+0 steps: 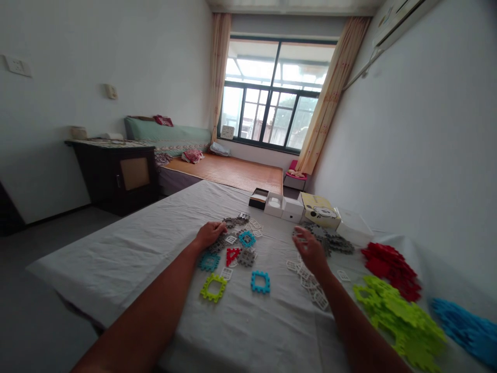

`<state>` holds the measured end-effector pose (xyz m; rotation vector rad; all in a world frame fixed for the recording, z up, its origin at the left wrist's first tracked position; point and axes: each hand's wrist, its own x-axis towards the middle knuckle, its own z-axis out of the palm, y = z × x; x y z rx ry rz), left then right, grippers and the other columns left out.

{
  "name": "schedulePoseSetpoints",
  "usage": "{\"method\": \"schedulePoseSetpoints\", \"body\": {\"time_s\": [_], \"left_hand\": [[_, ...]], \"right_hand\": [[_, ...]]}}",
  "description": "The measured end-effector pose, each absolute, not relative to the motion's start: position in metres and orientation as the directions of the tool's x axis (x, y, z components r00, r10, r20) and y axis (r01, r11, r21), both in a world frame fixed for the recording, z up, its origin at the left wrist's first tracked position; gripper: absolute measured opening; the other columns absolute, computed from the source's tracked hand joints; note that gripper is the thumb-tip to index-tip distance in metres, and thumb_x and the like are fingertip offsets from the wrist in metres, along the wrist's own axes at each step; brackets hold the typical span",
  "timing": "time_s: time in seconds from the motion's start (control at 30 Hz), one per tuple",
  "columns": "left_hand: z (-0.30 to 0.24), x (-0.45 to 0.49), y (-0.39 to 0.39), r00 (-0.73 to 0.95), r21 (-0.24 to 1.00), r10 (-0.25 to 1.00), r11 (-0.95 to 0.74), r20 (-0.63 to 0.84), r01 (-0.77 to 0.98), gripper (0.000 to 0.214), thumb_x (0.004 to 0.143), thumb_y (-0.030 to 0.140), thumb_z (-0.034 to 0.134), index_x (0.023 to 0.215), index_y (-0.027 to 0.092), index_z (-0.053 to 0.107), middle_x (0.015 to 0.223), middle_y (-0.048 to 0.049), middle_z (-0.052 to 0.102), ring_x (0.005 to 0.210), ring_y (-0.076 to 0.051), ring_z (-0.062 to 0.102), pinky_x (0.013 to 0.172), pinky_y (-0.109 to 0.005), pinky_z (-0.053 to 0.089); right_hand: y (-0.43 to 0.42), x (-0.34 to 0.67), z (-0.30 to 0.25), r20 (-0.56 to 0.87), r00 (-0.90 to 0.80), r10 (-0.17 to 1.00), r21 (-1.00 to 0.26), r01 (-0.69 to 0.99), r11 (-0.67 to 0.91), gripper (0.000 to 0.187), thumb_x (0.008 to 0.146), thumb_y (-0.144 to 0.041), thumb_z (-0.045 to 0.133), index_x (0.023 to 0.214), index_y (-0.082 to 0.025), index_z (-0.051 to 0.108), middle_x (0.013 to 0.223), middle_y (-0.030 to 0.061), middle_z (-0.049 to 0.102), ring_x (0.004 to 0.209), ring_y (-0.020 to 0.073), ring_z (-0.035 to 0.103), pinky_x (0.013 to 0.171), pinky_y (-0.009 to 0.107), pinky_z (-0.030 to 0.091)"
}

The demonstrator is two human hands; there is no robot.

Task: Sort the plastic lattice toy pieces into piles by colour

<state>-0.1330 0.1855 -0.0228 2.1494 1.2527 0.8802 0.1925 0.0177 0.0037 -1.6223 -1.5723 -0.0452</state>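
Observation:
My left hand (212,234) is at the mixed pile, its fingers bent over grey toothed interlocking tiles (217,244) and closed at the edge of one. My right hand (308,246) hovers with its fingers apart and holds nothing, beside a stack of grey toothed tiles (330,241). Between the hands are a red triangular tile (233,256), a blue square frame tile (247,232) and small white lattice window pieces (231,240). Closer to me are a second blue frame tile (252,282) and a lime green one (204,294).
White lattice pieces (308,280) lie scattered below my right hand. Red (390,267), lime green (407,316) and blue tile piles (462,326) line the right side. Boxes (322,210) stand along the far edge of the cloth-covered table (147,264).

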Motion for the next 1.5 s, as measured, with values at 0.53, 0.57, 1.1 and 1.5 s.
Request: {"method": "schedulePoseSetpoints", "body": {"time_s": [0.53,0.57,1.1,1.5], "left_hand": [[-0.024,-0.133,0.187,0.371,0.677,0.886,-0.455,0.278,0.578,0.054,0.080,0.056,0.032,0.073,0.019,0.070,0.069,-0.0028,0.069,0.065,-0.018,0.060,0.059,-0.023,0.039],[-0.024,-0.133,0.187,0.370,0.677,0.887,-0.453,0.276,0.580,0.053,0.080,0.056,0.033,0.073,0.019,0.070,0.069,-0.0028,0.069,0.065,-0.018,0.060,0.059,-0.023,0.039],[-0.025,-0.134,0.188,0.373,0.696,0.885,-0.454,0.279,0.557,0.053,0.079,0.057,0.034,0.072,0.018,0.069,0.067,-0.0037,0.069,0.065,-0.018,0.060,0.060,-0.024,0.040],[-0.022,-0.133,0.187,0.369,0.705,0.886,-0.452,0.283,0.546,0.054,0.077,0.058,0.034,0.071,0.018,0.070,0.069,-0.0039,0.069,0.066,-0.018,0.060,0.061,-0.024,0.041]], "right_hand": [[0.003,0.078,-0.012,0.366,-0.286,0.886,-0.344,0.843,0.414,0.025,0.073,-0.029,0.064,0.097,-0.029,0.060,0.120,0.0020,0.056,0.108,0.0254,0.047,0.087,0.040,0.039],[0.002,0.078,-0.011,0.370,-0.274,0.888,-0.353,0.842,0.407,0.026,0.071,-0.030,0.065,0.097,-0.028,0.060,0.117,0.0022,0.058,0.106,0.0249,0.048,0.086,0.040,0.039],[0.014,0.254,-0.005,0.499,0.489,0.716,-0.564,0.810,-0.161,0.045,0.068,-0.045,0.056,0.100,-0.014,0.058,0.098,0.0108,0.062,0.062,0.0152,0.060,0.070,0.032,0.046],[-0.003,0.289,-0.014,0.243,0.270,0.932,-0.415,0.897,-0.152,0.042,0.062,-0.009,0.038,0.089,-0.022,0.068,0.091,0.0001,0.070,0.087,0.0164,0.063,0.083,0.028,0.045]]}}
